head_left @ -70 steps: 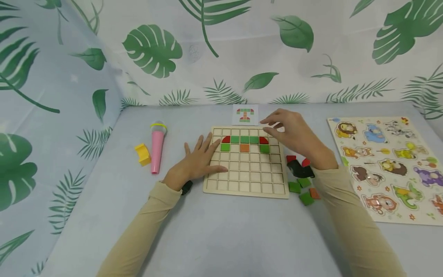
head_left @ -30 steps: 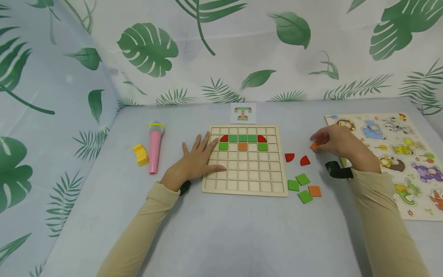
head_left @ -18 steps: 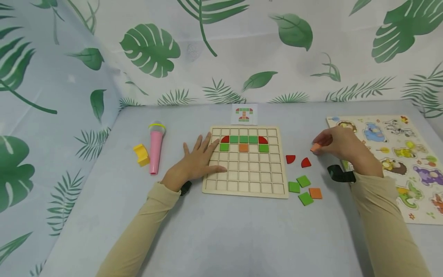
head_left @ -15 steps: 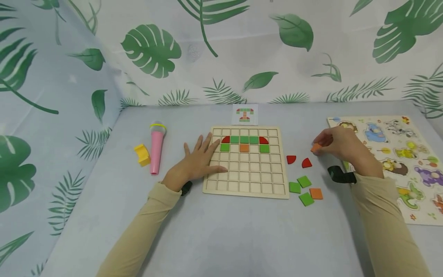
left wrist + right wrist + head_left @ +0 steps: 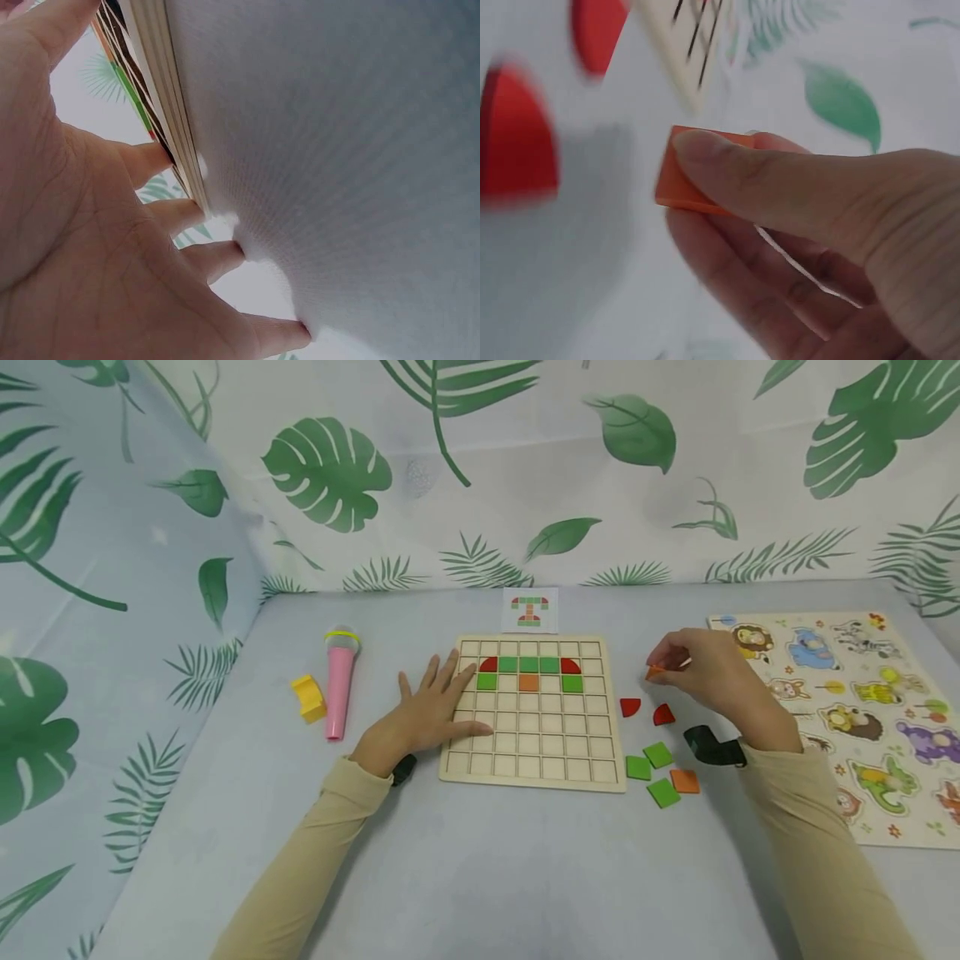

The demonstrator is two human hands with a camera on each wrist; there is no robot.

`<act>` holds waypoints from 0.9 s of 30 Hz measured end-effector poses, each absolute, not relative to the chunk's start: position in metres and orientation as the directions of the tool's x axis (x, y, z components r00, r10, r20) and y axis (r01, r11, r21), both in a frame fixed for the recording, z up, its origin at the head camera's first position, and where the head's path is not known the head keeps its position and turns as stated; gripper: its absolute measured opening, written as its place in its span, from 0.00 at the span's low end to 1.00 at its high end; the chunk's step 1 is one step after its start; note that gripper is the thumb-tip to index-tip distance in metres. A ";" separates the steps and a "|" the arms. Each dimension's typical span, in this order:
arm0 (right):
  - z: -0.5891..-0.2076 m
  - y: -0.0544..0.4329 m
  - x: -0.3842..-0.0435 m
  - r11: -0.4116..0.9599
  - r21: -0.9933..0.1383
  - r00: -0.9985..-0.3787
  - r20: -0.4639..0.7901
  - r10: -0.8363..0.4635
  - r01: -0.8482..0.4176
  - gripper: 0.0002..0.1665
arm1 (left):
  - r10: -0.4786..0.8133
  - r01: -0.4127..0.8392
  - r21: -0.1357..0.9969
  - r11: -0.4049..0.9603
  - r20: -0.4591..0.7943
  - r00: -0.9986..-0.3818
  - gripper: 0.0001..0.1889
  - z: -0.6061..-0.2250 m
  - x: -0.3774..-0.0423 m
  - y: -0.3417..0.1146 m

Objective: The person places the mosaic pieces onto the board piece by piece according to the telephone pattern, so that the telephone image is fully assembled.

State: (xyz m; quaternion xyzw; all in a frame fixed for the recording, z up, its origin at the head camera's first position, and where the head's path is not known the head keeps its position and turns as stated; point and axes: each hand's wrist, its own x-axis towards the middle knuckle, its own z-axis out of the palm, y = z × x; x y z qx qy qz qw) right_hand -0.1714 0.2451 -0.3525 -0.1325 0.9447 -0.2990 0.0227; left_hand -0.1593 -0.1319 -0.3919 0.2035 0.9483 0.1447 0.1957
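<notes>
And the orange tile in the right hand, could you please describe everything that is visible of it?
The orange tile is flat, with straight edges and a smooth-looking face; it may be painted wood. The right hand pinches it, thumb across its face, fingers behind, so its full outline is hidden. It is tilted, apparently clear of the table, between the wooden grid board and the animal puzzle, touching neither.

The desk (image 5: 480,868) bears a grid board (image 5: 541,745), pattern card (image 5: 530,610), animal puzzle (image 5: 888,739), toy microphone (image 5: 341,685) and yellow block (image 5: 309,698). Loose tiles (image 5: 657,755) lie there too.
</notes>
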 end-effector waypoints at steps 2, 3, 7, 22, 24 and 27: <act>-0.352 0.231 -0.171 0.762 -0.583 -0.955 0.097 -0.281 -0.283 0.08 | 0.441 0.329 0.353 0.876 -0.311 -0.842 0.54 -0.393 -0.159 -0.133; -0.352 0.224 -0.170 0.747 -0.590 -0.949 0.130 -0.286 -0.306 0.08 | 0.442 0.328 0.358 0.874 -0.309 -0.842 0.54 -0.393 -0.159 -0.133; -0.355 0.195 -0.170 0.665 -0.624 -0.912 0.264 -0.315 -0.410 0.08 | 0.450 0.331 0.372 0.867 -0.301 -0.841 0.53 -0.396 -0.159 -0.134; -0.372 0.135 -0.174 0.461 -0.782 -0.847 0.154 -0.509 -0.420 0.10 | 0.458 0.332 0.389 0.859 -0.296 -0.838 0.53 -0.394 -0.159 -0.135; -0.373 0.134 -0.174 0.468 -0.787 -0.846 0.125 -0.518 -0.403 0.10 | 0.455 0.329 0.386 0.862 -0.301 -0.838 0.53 -0.393 -0.159 -0.135; -0.376 0.132 -0.174 0.471 -0.791 -0.845 0.105 -0.525 -0.391 0.11 | 0.451 0.325 0.381 0.866 -0.309 -0.837 0.53 -0.392 -0.159 -0.136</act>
